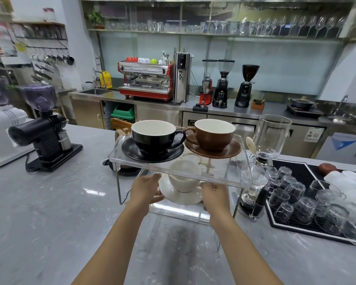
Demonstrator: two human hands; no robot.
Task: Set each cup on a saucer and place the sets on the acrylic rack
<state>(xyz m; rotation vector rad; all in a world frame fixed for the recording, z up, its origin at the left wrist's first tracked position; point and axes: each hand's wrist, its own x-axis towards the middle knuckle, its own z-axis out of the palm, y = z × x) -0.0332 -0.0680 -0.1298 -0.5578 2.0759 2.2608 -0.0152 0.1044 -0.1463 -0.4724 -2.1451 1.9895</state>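
Observation:
A clear acrylic rack (pixel 230 177) stands on the grey counter. On its top shelf sit a black cup (pixel 154 138) on a black saucer (pixel 132 151) and a brown cup (pixel 214 134) on a brown saucer (pixel 232 151). Under that shelf a white cup (pixel 183 179) rests on a white saucer (pixel 181 197). My left hand (pixel 145 190) holds the white saucer's left rim. My right hand (pixel 215 194) holds its right rim. Both hands reach in below the top shelf.
A black coffee grinder (pixel 43 132) and a white machine (pixel 0 136) stand at the left. A glass siphon brewer (pixel 263 153) stands just right of the rack, beside a black mat (pixel 296 225) with several upturned glasses. A kettle (pixel 121 138) sits behind the rack.

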